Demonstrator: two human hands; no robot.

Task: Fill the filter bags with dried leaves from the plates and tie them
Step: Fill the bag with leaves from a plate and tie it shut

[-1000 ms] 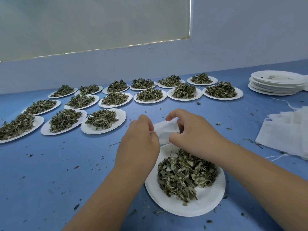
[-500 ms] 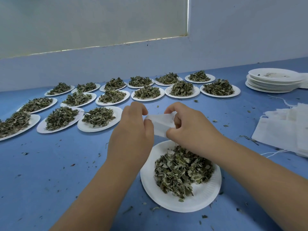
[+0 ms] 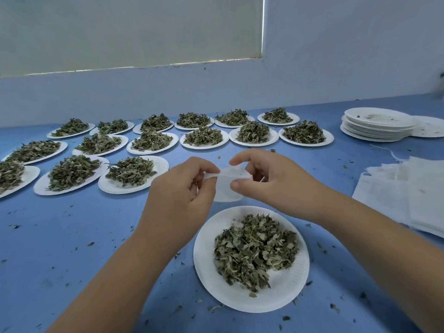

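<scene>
A small white filter bag hangs in the air just beyond the nearest paper plate. My left hand pinches its left top edge and my right hand pinches its right top edge, so the mouth is spread between them. The near plate carries a heap of dried leaves directly below my hands. Most of the bag's lower part is hidden behind my left fingers.
Several plates of dried leaves lie in rows across the blue table at the left and back. A stack of used paper plates stands at the back right. A pile of flat filter bags lies at the right. Leaf crumbs are scattered about.
Both hands have lifted the bag higher above the near plate and moved a little apart, pulling its top edge wider.
</scene>
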